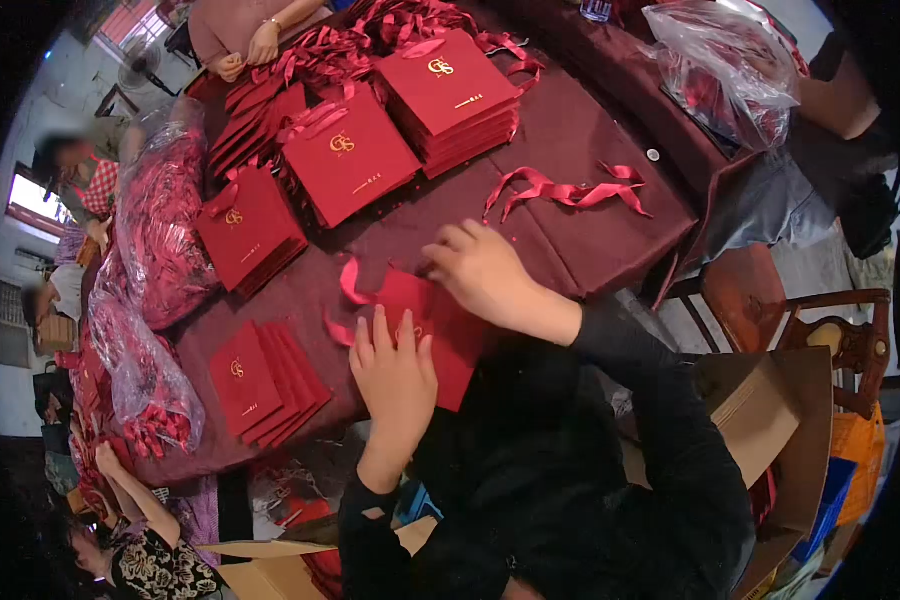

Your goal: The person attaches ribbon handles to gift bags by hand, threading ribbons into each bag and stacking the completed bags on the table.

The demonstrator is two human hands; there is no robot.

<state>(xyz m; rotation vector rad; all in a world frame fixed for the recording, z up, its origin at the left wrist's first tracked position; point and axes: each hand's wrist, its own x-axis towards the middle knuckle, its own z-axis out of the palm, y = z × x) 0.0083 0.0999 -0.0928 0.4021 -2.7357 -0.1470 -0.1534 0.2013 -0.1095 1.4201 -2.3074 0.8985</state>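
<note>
A red paper gift bag (457, 352) with a gold logo lies flat at the table edge in front of me. My left hand (395, 375) rests on it with fingers spread, partly covering the logo. Above the bag's upper right part is my right hand (485, 270), its fingers bent and apart, with nothing visible in them. A red ribbon handle (350, 283) loops out from the bag's left side. To the left, a fanned pile of similar bags (260, 385) lies on the dark red tablecloth (370, 240).
Stacks of red bags (450, 85) with ribbon handles stand across the table. Loose ribbons (570, 190) lie at the right. Plastic-wrapped red goods (160, 240) line the left edge. Cardboard boxes (770, 420) and a wooden chair (840, 340) are at my right. Other people sit around.
</note>
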